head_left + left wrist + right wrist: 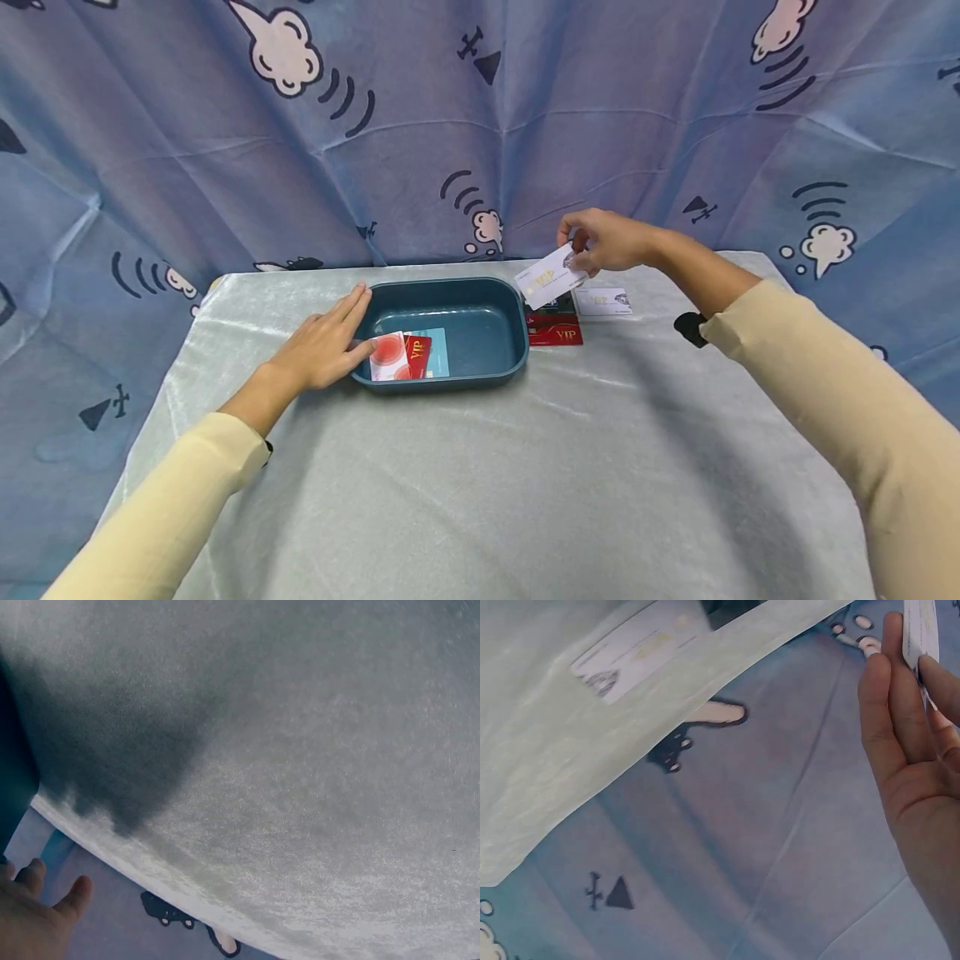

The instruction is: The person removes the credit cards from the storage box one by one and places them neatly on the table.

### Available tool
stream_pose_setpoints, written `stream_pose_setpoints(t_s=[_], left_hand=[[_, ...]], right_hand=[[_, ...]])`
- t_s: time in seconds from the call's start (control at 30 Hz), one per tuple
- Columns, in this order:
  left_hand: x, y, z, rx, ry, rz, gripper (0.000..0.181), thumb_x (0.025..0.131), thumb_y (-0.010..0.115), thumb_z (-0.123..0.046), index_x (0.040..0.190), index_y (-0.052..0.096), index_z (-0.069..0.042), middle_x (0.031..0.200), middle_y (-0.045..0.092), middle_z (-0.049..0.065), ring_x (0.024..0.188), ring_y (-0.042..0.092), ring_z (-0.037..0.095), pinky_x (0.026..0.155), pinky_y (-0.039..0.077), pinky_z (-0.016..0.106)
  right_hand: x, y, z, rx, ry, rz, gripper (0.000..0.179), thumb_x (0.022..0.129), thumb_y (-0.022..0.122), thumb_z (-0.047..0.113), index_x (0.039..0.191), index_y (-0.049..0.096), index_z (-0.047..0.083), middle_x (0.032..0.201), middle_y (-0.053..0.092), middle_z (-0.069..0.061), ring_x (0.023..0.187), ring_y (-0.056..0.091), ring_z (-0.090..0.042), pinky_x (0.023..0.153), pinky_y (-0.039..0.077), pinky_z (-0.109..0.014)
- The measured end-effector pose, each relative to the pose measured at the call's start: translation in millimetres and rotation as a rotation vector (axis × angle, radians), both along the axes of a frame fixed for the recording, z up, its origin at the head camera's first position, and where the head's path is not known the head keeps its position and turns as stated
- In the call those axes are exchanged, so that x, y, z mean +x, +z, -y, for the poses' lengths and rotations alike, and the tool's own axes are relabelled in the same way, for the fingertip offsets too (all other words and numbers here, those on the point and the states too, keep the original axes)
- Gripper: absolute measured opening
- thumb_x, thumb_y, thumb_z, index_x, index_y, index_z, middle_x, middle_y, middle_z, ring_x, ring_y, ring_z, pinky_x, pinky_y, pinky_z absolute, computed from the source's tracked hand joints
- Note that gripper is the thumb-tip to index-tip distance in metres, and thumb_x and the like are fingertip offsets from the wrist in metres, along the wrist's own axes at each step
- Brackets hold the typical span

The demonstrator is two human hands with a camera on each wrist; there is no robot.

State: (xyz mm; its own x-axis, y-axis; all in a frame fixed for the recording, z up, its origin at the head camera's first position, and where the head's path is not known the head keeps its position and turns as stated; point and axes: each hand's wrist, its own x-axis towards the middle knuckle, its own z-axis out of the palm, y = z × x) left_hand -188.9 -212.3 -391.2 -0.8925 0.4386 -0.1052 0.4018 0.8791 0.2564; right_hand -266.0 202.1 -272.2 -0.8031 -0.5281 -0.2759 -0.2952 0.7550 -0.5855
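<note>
Between thumb and fingers, my right hand [603, 240] pinches a white VIP card [546, 279], raised just past the right end of a dark teal tray [480, 382]. In the right wrist view the same card [921, 630] shows nearly edge-on. My left hand [322, 340] rests on the tray's left rim with its fingers straight. Inside the tray, at the left, lie a white card with a red circle [388, 353], a red VIP card [418, 354] and a light blue card [439, 350], overlapping each other.
Right of the tray, a red VIP card [558, 336] and a dark card [558, 308] overlap on the table [465, 475]. Beside them lies another white VIP card [604, 302]. A patterned blue curtain [420, 150] hangs right behind the table's far edge.
</note>
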Motion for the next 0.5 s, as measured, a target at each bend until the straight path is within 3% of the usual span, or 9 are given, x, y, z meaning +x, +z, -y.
stream_pose_setpoints(t_s=[0.23,0.5], left_hand=[[0.0,-0.2,-0.1,-0.006,0.000,0.006,0.080,0.102,0.043,-0.045,0.160,0.003,-0.007,0.167,0.001,0.010,0.151,0.013,0.034,0.112,0.021,0.066],[-0.3,-2.2,-0.4,0.011,0.005,-0.012,0.080,0.101,0.045,-0.045,0.160,0.006,-0.007,0.167,0.004,0.011,0.151,0.015,0.033,0.111,0.023,0.066]], right_hand=[[-1.2,-4.1,-28,-0.007,-0.058,0.011,0.022,0.094,0.058,-0.007,0.114,0.050,-0.005,0.098,0.063,-0.023,0.084,0.064,-0.030,0.072,0.059,-0.040],[1.6,-20.2,-58,0.036,-0.088,0.034,0.025,0.094,0.061,-0.003,0.115,0.049,-0.006,0.102,0.058,-0.024,0.088,0.062,-0.032,0.075,0.059,-0.044]])
